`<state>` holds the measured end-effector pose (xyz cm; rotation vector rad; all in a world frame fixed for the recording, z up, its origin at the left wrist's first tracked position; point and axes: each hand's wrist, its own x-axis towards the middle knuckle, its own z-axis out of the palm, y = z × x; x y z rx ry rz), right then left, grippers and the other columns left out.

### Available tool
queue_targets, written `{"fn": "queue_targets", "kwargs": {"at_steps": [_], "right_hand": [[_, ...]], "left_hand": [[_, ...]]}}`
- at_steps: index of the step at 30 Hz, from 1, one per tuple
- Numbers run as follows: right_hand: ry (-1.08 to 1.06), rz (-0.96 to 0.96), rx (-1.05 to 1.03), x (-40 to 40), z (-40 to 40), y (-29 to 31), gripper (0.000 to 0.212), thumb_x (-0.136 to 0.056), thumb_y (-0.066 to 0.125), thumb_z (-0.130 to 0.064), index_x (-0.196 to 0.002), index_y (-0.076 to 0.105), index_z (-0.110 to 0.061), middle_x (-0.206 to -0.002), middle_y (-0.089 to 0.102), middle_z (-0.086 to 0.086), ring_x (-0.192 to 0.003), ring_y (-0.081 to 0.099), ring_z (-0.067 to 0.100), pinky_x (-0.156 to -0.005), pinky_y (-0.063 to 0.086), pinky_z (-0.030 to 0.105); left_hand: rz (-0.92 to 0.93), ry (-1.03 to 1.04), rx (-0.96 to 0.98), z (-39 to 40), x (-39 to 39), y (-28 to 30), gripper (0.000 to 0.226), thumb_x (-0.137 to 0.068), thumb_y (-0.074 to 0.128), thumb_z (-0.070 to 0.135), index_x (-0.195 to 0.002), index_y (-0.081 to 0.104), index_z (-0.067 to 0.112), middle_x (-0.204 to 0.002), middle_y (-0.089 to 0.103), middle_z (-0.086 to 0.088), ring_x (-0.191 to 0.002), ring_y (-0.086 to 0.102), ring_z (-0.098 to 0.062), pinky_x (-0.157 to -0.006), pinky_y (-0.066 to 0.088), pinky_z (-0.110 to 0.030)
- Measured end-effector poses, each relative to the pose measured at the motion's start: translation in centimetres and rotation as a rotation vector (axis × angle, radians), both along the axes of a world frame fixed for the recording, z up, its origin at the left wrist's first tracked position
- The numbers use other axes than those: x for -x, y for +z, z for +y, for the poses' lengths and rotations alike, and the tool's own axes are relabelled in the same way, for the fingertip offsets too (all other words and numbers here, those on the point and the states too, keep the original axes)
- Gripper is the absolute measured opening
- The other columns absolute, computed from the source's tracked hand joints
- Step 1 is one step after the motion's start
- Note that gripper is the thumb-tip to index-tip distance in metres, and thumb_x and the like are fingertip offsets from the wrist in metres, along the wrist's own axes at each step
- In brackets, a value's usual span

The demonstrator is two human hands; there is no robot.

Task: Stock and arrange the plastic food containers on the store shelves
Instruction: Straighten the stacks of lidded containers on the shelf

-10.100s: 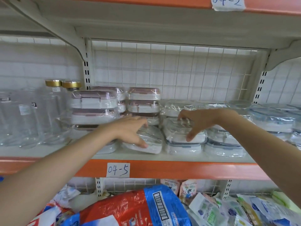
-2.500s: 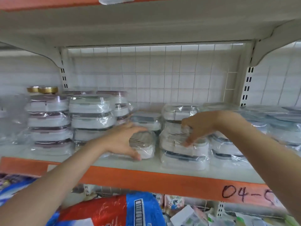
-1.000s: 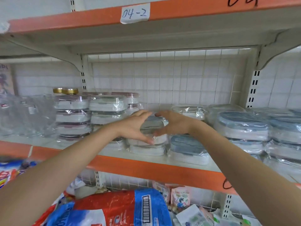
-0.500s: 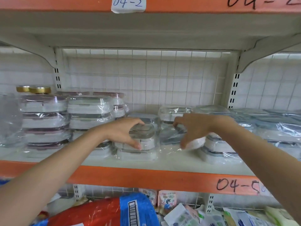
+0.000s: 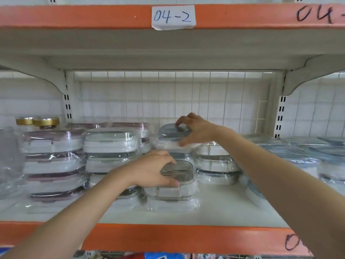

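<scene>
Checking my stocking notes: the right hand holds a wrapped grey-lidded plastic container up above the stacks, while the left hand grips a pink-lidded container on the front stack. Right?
Not quite. In the head view the left hand grips a grey-lidded plastic container, not pink-lidded. The right hand does hold a wrapped grey-lidded container aloft.

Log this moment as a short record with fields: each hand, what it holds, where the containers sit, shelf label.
left hand: grips the grey-lidded container topping a front stack of two
right hand: holds a wrapped container, raised and tilted, behind that stack
neighbouring stock: pink-lidded stack at far left, green-lidded stack beside it
shelf: white board, orange front edge
label: reads 04-2, on the shelf above
</scene>
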<state>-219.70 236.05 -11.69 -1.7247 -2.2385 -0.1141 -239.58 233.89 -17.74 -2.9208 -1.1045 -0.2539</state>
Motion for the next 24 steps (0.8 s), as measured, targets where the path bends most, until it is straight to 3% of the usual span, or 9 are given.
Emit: {"fn": "queue_targets", "kwargs": {"at_steps": [4,9,14,16,18,21,24], "right_hand": [[0.06,0.002,0.138,0.8,2.5,-1.4,0.063,-0.084,0.065,-0.04,-0.14,0.038,-0.031,-0.144,0.036,0.0,-0.131,0.035,0.022,-0.108,0.028,0.033],[-0.029,-0.019,0.262,-1.5,1.9,0.0,0.082,-0.075,0.06,-0.066,-0.144,0.022,-0.045,-0.156,0.013,-0.013,-0.143,0.017,0.017,-0.115,0.013,0.043],[-0.277,0.003,0.379,-7.3,0.3,1.3,0.099,-0.068,0.073,-0.058,-0.146,0.016,-0.042,-0.157,0.013,-0.009,-0.143,0.017,0.022,-0.116,0.016,0.046],[-0.333,-0.051,0.426,-8.6,0.2,0.4,0.1,-0.069,0.076,-0.051,-0.147,0.014,-0.042,-0.157,0.013,-0.007,-0.143,0.02,0.024,-0.115,0.02,0.049],[-0.352,-0.142,0.394,-9.1,0.4,-0.6,0.097,-0.069,0.076,-0.049,-0.145,0.017,-0.042,-0.153,0.023,-0.003,-0.137,0.026,0.026,-0.109,0.028,0.05],[-0.352,-0.183,0.329,-9.4,0.7,-1.1,0.092,-0.062,0.077,-0.055,-0.135,0.023,-0.043,-0.125,0.038,0.002,-0.11,0.031,0.024,-0.091,0.037,0.046],[-0.373,-0.18,0.295,-9.3,0.7,-1.1,0.089,-0.057,0.077,-0.06,-0.128,0.025,-0.041,-0.113,0.031,0.002,-0.1,0.034,0.026,-0.09,0.037,0.046]], "left_hand": [[-0.03,0.026,-0.044,0.1,-0.2,0.1,0.073,-0.075,0.058,0.069,-0.134,0.047,0.029,-0.131,0.047,0.013,-0.123,0.041,-0.007,-0.101,0.036,-0.027],[-0.056,0.055,0.001,0.0,-0.3,0.4,0.08,-0.067,0.038,0.083,-0.122,0.057,0.03,-0.126,0.051,0.014,-0.117,0.045,-0.006,-0.095,0.039,-0.028],[-0.233,0.046,-0.076,0.7,-0.8,-0.3,0.037,-0.088,0.047,0.059,-0.101,0.064,0.029,-0.108,0.056,0.013,-0.106,0.05,-0.006,-0.088,0.039,-0.027],[-0.305,0.046,-0.095,1.0,-1.3,-0.5,0.027,-0.091,0.051,0.049,-0.107,0.061,0.03,-0.113,0.049,0.014,-0.113,0.046,-0.007,-0.091,0.037,-0.026],[-0.304,0.041,-0.128,1.4,-2.0,-0.5,0.034,-0.094,0.05,0.043,-0.122,0.055,0.026,-0.133,0.039,0.012,-0.129,0.034,-0.009,-0.103,0.03,-0.029],[-0.283,0.049,-0.163,1.9,-2.8,-0.2,0.043,-0.096,0.048,0.037,-0.136,0.045,0.022,-0.154,0.014,0.009,-0.143,0.009,-0.011,-0.115,0.015,-0.036],[-0.234,0.055,-0.154,2.4,-3.2,0.0,0.042,-0.098,0.044,0.035,-0.139,0.04,0.024,-0.154,0.018,0.008,-0.143,0.015,-0.014,-0.116,0.019,-0.038]]}}
